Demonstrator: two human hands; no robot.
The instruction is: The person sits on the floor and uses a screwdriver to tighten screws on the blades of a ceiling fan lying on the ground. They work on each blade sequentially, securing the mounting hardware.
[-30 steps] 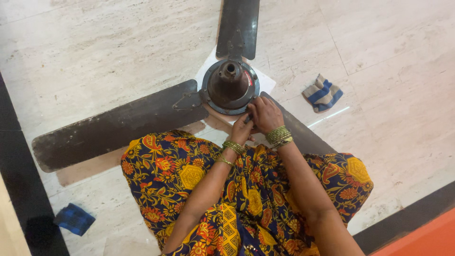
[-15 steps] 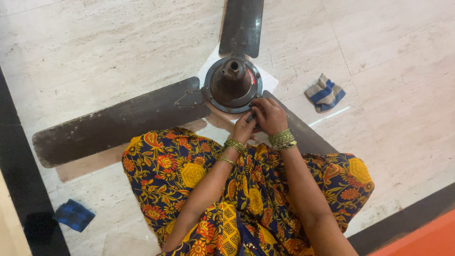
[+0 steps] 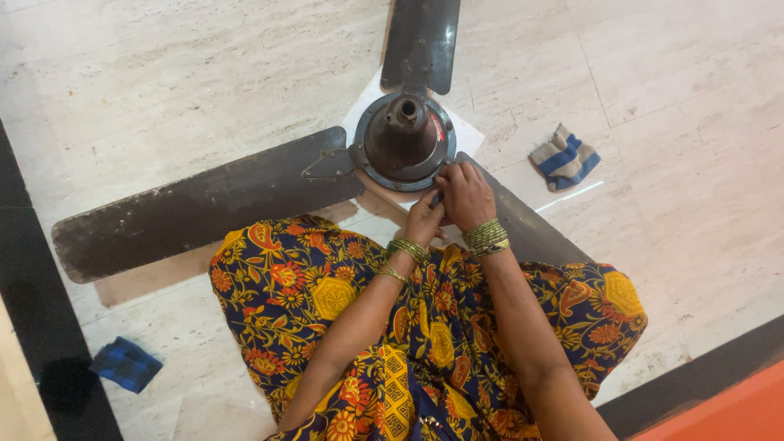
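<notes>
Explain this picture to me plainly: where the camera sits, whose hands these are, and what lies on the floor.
The camera is worn on a person's head and looks down at their lap and hands. They sit on a pale stone floor in a patterned garment. In front lies a dark ceiling fan with three blades. The left hand and right hand meet at the near rim of the fan's round hub; whether they hold something small there is hidden. A striped cloth lies to the right, a blue cloth at lower left.

Bare forearms, green-gold bangles (image 3: 487, 237), floral-print garment (image 3: 425, 343).
</notes>
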